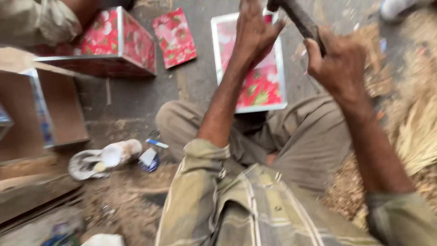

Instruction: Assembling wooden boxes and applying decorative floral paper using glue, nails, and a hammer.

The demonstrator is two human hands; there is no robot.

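I look down at my own lap and both raised arms; the picture is blurred by motion. My right hand (339, 59) grips the dark handle of a tool (300, 18) that runs up past the top edge, its head hidden. My left hand (255, 32) rests flat with fingers spread on a red flowered box (261, 89) with a silver rim, standing on the ground in front of my knees.
A second red flowered box (120, 43) and a loose red flowered panel (175, 36) lie at the back left. An open brown box (54, 109) sits at left. A worn sandal (102, 157) lies by my knee. Straw and wood shavings (419, 132) cover the right side.
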